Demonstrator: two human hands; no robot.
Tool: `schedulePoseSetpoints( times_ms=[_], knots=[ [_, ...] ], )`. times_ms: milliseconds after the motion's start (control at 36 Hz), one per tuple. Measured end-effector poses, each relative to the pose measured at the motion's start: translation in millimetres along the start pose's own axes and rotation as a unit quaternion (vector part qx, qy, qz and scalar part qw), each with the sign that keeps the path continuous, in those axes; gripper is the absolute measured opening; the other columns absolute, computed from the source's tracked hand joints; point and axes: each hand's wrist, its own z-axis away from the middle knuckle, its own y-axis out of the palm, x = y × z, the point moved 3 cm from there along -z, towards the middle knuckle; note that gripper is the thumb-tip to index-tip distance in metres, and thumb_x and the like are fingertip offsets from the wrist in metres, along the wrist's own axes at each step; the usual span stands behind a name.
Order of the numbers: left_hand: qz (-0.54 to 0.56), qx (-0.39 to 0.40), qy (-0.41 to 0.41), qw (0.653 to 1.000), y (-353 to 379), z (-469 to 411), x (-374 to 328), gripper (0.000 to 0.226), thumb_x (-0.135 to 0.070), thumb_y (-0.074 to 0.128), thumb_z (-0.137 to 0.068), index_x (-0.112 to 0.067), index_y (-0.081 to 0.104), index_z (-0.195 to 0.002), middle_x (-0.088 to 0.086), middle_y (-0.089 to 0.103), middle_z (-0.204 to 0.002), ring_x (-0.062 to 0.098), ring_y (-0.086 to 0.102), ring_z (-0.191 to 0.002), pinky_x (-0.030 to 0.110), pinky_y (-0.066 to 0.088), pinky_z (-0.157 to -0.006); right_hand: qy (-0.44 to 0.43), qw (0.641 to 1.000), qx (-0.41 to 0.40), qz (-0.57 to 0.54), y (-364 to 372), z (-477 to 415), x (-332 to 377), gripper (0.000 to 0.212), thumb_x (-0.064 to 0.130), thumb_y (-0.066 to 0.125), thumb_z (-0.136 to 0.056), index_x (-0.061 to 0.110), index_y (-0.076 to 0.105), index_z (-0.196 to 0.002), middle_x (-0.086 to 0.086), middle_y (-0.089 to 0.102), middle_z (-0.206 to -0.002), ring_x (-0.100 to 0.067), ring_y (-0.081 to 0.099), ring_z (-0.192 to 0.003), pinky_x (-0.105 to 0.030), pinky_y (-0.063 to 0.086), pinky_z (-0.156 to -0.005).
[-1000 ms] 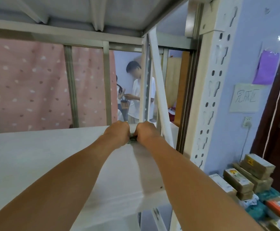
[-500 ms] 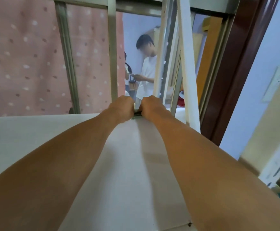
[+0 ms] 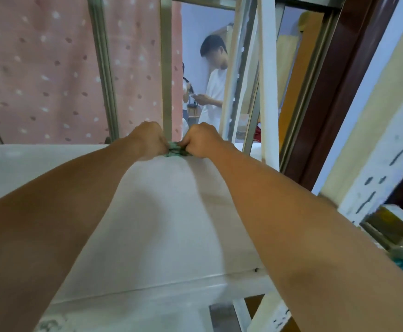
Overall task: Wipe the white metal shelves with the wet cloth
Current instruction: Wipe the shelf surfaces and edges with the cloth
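The white metal shelf (image 3: 162,236) stretches away from me, its front edge near the bottom of the view. Both arms reach across it to the far edge. My left hand (image 3: 149,142) and my right hand (image 3: 201,140) are fisted side by side, pressing a small green wet cloth (image 3: 176,150) onto the shelf's back rim. Only a sliver of the cloth shows between the two fists.
A white diagonal brace (image 3: 269,80) and a perforated white upright (image 3: 378,173) stand at the right. Grey window bars (image 3: 165,68) and a pink dotted curtain (image 3: 39,68) lie behind the shelf. Two people (image 3: 213,89) stand beyond the window. Boxes (image 3: 397,231) sit low right.
The view has tilted down and back a little, showing more of the shelf's front edge. Both fists stay at the far edge, now slightly apart with more green cloth showing.
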Motion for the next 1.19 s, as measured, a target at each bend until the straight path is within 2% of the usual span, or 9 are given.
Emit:
schedulePoseSetpoints(
  times_ms=[139,194,306,583,667,722,833,917,1194],
  knots=[
    [0.029,0.006,-0.003,1.0,-10.7,38.2,-9.3,0.021,-0.024,0.08,-0.076,-0.009,0.081,-0.092,0.008,0.076,-0.09,0.023,0.069,-0.084,0.04,0.058,-0.085,-0.035,0.999,0.033,0.023,-19.1,34.7,13.1,0.034,0.014,0.06,-0.092,0.028,0.073,-0.12,0.007,0.07,-0.122,-0.019,0.059,-0.111,-0.018,0.038,-0.079],
    [0.043,0.004,-0.009,0.999,-13.9,55.0,-12.5,0.02,-0.022,0.082,-0.076,-0.008,0.081,-0.09,0.008,0.075,-0.086,0.023,0.069,-0.08,0.036,0.059,-0.075,-0.041,0.998,0.037,0.009,-25.2,50.6,15.2,0.035,0.012,0.062,-0.091,0.028,0.073,-0.121,0.008,0.069,-0.123,-0.015,0.057,-0.106,-0.019,0.039,-0.079],
    [0.043,0.008,-0.006,0.999,-18.2,90.4,-18.1,0.021,-0.024,0.081,-0.077,-0.009,0.081,-0.091,0.008,0.075,-0.086,0.023,0.067,-0.075,0.024,0.042,-0.051,-0.031,0.998,0.053,-0.021,-31.5,84.6,22.7,0.034,0.017,0.069,-0.09,0.027,0.073,-0.122,0.007,0.067,-0.123,-0.01,0.051,-0.098,-0.016,0.035,-0.072],
    [0.026,0.018,0.044,0.999,-34.5,182.4,-27.4,0.025,-0.026,0.082,-0.066,-0.011,0.082,-0.085,0.003,0.077,-0.085,0.02,0.07,-0.079,0.038,0.06,-0.079,-0.005,0.995,0.061,-0.074,-52.1,177.0,60.8,0.031,0.016,0.074,-0.087,0.024,0.075,-0.117,0.008,0.072,-0.117,-0.01,0.057,-0.101,-0.017,0.041,-0.082],
    [0.018,0.018,0.047,0.999,-42.2,214.3,-27.1,0.023,-0.027,0.081,-0.068,-0.014,0.082,-0.088,0.002,0.077,-0.09,0.02,0.068,-0.085,0.037,0.058,-0.082,-0.012,0.997,0.05,-0.053,-57.8,204.6,78.8,0.031,0.018,0.072,-0.088,0.026,0.075,-0.118,0.01,0.071,-0.119,-0.005,0.051,-0.095,-0.011,0.037,-0.067],
    [0.026,0.019,0.049,0.998,-47.3,235.5,-26.7,0.02,-0.025,0.081,-0.07,-0.015,0.083,-0.087,0.001,0.077,-0.089,0.019,0.068,-0.086,0.037,0.058,-0.083,-0.011,0.997,0.045,-0.054,-59.7,221.4,89.9,0.031,0.016,0.072,-0.088,0.025,0.075,-0.118,0.011,0.071,-0.119,-0.003,0.05,-0.096,-0.012,0.035,-0.069],
    [0.031,0.014,0.044,0.998,-57.4,273.0,-24.6,0.019,-0.025,0.082,-0.073,-0.013,0.083,-0.088,0.004,0.077,-0.086,0.02,0.068,-0.083,0.037,0.059,-0.081,-0.012,0.999,0.025,-0.043,-58.9,252.0,114.5,0.03,0.013,0.068,-0.089,0.025,0.075,-0.116,0.01,0.072,-0.118,-0.012,0.058,-0.109,-0.013,0.036,-0.084],
    [0.019,0.012,0.036,0.999,-65.4,296.9,-22.5,0.018,-0.027,0.081,-0.074,-0.014,0.082,-0.086,0.004,0.076,-0.08,0.02,0.068,-0.078,0.034,0.059,-0.074,-0.012,0.999,-0.002,-0.041,-54.0,268.2,131.0,0.031,0.011,0.065,-0.089,0.027,0.076,-0.114,0.008,0.074,-0.112,-0.016,0.062,-0.105,-0.019,0.046,-0.089],
    [0.01,-0.015,-0.005,1.0,-80.6,334.3,-6.9,0.014,-0.022,0.077,-0.077,-0.01,0.074,-0.072,0.007,0.067,-0.074,0.021,0.065,-0.064,0.029,0.051,-0.054,-0.018,0.999,-0.031,-0.019,-44.2,281.1,168.3,0.036,0.009,0.061,-0.092,0.031,0.075,-0.116,0.006,0.074,-0.112,-0.019,0.063,-0.099,-0.02,0.046,-0.079]
  ],
)
